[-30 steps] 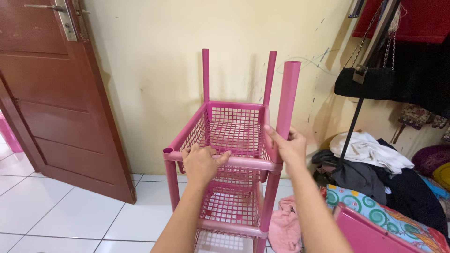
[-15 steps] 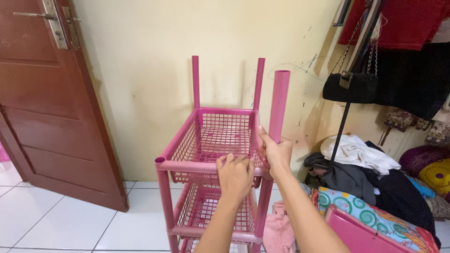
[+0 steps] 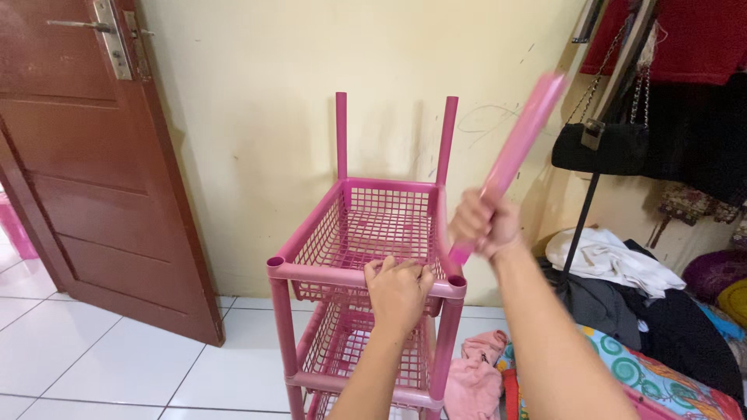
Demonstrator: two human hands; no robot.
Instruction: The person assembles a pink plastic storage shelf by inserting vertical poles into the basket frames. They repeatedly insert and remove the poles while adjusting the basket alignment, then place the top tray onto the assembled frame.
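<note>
A pink plastic basket rack point(image 3: 366, 225) stands against the yellow wall, with two pink poles upright at its back corners. My left hand point(image 3: 398, 288) presses on the front rail of the top basket, near the front right corner. My right hand point(image 3: 482, 222) grips a loose pink pole point(image 3: 517, 152), tilted up to the right and blurred by motion. Its lower end hangs just above the open socket point(image 3: 457, 281) at the front right corner. The front left socket point(image 3: 275, 263) is also open.
A brown wooden door point(image 3: 85, 171) stands ajar at the left over white floor tiles. At the right, a black bag point(image 3: 599, 144) hangs by a chain above a heap of clothes point(image 3: 622, 272). A pink cloth point(image 3: 471, 373) lies on the floor beside the rack.
The pink pole stood upright in the front right corner; now my right hand has lifted it out and tilted it to the right. My left hand moved right along the front rail.
</note>
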